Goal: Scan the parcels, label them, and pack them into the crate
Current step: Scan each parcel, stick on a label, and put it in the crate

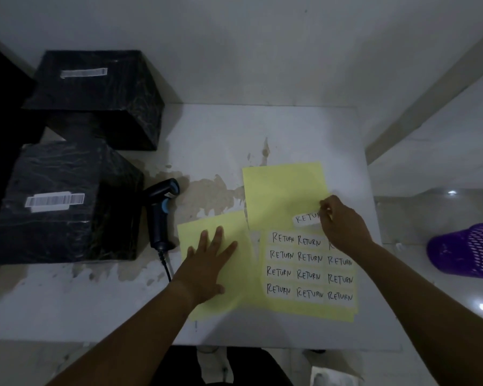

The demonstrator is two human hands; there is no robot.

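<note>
A: From the head view, how far along is the task judged to be?
B: Early. A white handwritten RETURN label (307, 219) is pinched by the right hand (343, 224) just above the rows on the yellow label sheet (310, 274). The left hand (209, 263) is laid flat, fingers spread, on a blank yellow sheet (234, 224).
A: And the parcels?
B: Two black film-wrapped parcels (59, 201) are seen at the left of the desk (234, 129), barcoded, no RETURN label visible, not yet packed

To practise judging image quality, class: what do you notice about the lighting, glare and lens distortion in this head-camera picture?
Head view: dim overall, soft shadow beside the near black plastic-wrapped parcel, which leans outward from wide-lens distortion; head view again, two bright glare spots on the glossy pale floor; lettering sharp on the white RETURN label pinched by the right hand.
</note>
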